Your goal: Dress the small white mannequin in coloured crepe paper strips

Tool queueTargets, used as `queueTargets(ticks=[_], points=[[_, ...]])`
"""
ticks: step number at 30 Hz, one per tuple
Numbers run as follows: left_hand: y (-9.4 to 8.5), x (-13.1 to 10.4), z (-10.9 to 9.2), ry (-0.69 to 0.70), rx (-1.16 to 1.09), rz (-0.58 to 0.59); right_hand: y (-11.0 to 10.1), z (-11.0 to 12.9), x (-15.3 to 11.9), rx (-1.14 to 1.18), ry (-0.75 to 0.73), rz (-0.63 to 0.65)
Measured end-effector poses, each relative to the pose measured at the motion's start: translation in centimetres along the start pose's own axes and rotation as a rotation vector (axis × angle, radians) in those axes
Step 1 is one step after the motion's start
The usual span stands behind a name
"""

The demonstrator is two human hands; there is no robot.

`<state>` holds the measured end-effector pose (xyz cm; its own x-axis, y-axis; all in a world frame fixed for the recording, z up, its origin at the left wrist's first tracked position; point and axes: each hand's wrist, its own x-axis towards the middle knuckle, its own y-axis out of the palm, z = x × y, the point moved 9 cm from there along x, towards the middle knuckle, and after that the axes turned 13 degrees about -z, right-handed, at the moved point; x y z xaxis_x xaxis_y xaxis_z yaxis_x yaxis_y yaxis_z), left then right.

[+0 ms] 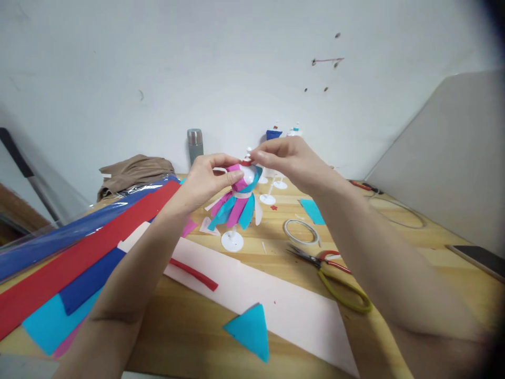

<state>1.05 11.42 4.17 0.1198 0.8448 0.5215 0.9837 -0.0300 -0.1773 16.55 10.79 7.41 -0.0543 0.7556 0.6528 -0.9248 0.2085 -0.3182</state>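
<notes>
A small white mannequin (248, 174) on a round white base stands upright at the centre, dressed in magenta and teal pieces with a skirt of pink, teal and white strips. A red band (246, 163) circles its neck. My left hand (215, 176) pinches the magenta piece at the mannequin's shoulder, thumb in front. At the other side of the neck, my right hand (282, 155) has its thumb and forefinger pressed together beside the red band; whatever lies between those fingertips is too small to make out.
Scissors (315, 260) with red and yellow handles lie right of centre, near a coiled white cord (302, 232). Pale pink sheet (276, 300), teal triangle (252, 331) and red strip (195, 273) lie in front. Behind stand other mannequins and a flask (195, 145). A phone (479, 258) lies right.
</notes>
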Motion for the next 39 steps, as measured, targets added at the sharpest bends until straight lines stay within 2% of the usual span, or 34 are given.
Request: queueTargets(ticks=[4, 7, 12, 21, 24, 28, 30, 34, 39], points=[[-0.1, -0.2, -0.4, -0.005, 0.002, 0.001, -0.8, -1.5, -1.3, 0.198, 0.054, -0.013], [0.1, -0.4, -0.7, 0.002, -0.001, 0.019, -0.7, -2.2, -1.6, 0.245, 0.082, -0.029], [0.1, -0.5, -0.9, 0.017, -0.028, -0.002, 0.3, -2.2, -1.6, 0.231, 0.113, -0.024], [0.2, -0.6, -0.7, 0.042, -0.025, -0.035, 0.4, -2.2, -1.7, 0.118, 0.137, -0.132], [0.0, -0.6, -0.8, 0.034, -0.011, -0.05, 0.1, -1.6, -1.9, 0.1, 0.08, -0.16], [-0.3, -0.6, -0.7, 0.013, 0.011, -0.054, -1.4, 0.2, -3.0, 0.123, -0.14, -0.259], [-0.3, -0.4, -0.7, 0.022, 0.011, -0.044, -1.5, 0.4, -3.5, 0.106, -0.177, -0.248], [-0.2, -0.2, -0.5, 0.057, -0.005, -0.034, -0.3, -0.3, -3.6, 0.067, -0.132, -0.165], [0.1, -0.2, -0.5, 0.053, -0.004, -0.029, 0.7, -1.6, -3.1, 0.133, 0.0, -0.159]])
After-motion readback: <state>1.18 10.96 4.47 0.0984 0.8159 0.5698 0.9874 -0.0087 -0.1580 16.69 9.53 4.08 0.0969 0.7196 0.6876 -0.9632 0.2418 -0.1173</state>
